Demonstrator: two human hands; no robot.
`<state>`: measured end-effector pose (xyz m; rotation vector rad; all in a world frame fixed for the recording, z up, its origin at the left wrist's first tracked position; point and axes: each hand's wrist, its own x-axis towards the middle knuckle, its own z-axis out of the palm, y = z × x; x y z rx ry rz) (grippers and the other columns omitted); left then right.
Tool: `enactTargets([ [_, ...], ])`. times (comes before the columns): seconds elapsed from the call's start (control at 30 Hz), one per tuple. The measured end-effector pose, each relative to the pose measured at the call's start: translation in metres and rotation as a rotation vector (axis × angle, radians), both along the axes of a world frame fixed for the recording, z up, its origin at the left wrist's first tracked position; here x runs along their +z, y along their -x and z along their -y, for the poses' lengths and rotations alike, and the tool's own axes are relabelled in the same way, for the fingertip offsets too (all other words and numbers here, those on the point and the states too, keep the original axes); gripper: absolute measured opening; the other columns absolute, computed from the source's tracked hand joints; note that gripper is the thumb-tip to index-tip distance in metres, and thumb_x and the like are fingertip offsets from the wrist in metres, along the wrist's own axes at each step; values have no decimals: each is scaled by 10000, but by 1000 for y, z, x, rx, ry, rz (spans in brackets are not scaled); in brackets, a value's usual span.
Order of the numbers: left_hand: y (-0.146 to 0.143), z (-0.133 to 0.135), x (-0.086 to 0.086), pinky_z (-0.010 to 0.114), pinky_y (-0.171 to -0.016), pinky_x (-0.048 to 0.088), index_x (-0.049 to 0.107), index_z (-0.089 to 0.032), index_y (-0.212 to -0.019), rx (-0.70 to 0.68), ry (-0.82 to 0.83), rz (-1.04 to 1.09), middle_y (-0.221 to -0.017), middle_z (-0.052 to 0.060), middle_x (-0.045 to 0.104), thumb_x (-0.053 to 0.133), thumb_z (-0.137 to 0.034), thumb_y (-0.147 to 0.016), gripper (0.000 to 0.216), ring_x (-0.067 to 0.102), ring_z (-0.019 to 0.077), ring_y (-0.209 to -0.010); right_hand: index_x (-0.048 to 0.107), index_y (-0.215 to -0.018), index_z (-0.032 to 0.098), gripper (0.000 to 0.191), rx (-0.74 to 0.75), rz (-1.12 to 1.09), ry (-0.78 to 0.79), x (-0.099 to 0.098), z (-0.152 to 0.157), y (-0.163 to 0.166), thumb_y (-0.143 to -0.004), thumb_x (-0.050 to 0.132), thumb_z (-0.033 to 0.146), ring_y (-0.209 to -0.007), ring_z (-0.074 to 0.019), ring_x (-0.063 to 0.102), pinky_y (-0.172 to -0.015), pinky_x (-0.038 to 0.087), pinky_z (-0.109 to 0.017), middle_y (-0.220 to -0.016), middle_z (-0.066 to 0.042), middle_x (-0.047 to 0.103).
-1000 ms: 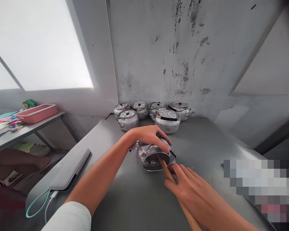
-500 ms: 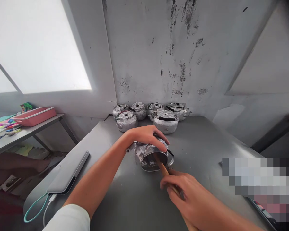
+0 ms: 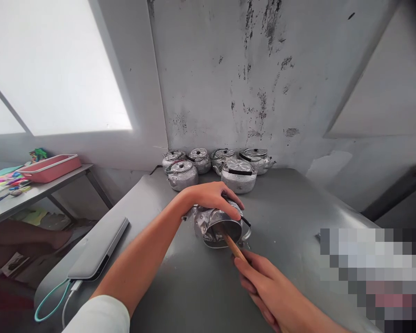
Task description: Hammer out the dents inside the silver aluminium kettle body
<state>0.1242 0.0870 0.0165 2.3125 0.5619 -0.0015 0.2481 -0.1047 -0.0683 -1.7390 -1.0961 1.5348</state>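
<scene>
A silver metal kettle (image 3: 201, 227) lies on its side on the grey table, its round opening facing me. My left hand (image 3: 215, 199) is wrapped over the top of the kettle, thumb near the rim, gripping it. My right hand (image 3: 260, 284) is closed round a wooden stick (image 3: 235, 249), whose far end goes into the kettle's opening. What is on that inner end is hidden in the dark inside. The kettle's black-gripped handle (image 3: 245, 224) shows at its right side.
Several lidded silver kettles (image 3: 238, 180) stand along the wall at the table's back. On the left lies a grey power bank (image 3: 99, 249) with cables. A pink basket (image 3: 52, 169) sits on a side table, and a person's leg (image 3: 27, 237) shows beneath. Something pixelated covers the right edge.
My right hand has shifted its hold on the wooden stick, turning slightly, and the stick's angle differs a little. My left hand and the kettle have barely moved.
</scene>
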Motion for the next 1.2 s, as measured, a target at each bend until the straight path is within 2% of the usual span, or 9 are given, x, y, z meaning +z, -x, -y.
enactTargets([
  [0.2, -1, 1, 1, 234, -707, 415, 746, -253, -1128, -2, -6, -1, -938, -11, 706, 751, -507, -701, 496, 610, 169, -851, 456, -901, 234, 274, -5, -78, 21, -1, -4, -3, -976, 360, 480, -317, -22, 258, -265, 245, -125, -628, 100, 378],
  [0.5, 0, 3, 3, 230, -618, 369, 746, -264, -1123, -3, 2, -16, -823, -19, 661, 755, -520, -690, 503, 553, 140, -740, 443, -856, 230, 399, -34, 8, 13, -2, 0, -2, -985, 280, 571, -349, -36, 235, -267, 241, -128, -612, 94, 328],
  [0.63, 0, 2, 3, 226, -634, 380, 744, -270, -1121, -3, 6, -6, -865, -27, 674, 756, -502, -699, 482, 563, 141, -783, 459, -898, 227, 370, -8, 30, 63, 0, -2, -2, -1012, 229, 494, -315, -34, 249, -264, 251, -139, -606, 92, 353],
  [0.97, -1, 0, 0, 227, -684, 399, 748, -255, -1113, -19, 8, 15, -938, -14, 703, 760, -508, -695, 489, 599, 164, -850, 447, -928, 231, 363, -32, 19, 73, 5, -3, -2, -1020, 209, 490, -311, -35, 262, -263, 259, -132, -592, 96, 345],
  [1.2, -1, 1, 1, 230, -661, 389, 752, -248, -1109, -13, 4, 8, -899, -16, 695, 762, -495, -693, 484, 579, 150, -799, 466, -915, 226, 367, -32, 41, 95, 6, -4, -3, -1020, 211, 468, -296, -31, 243, -257, 239, -140, -589, 94, 360],
])
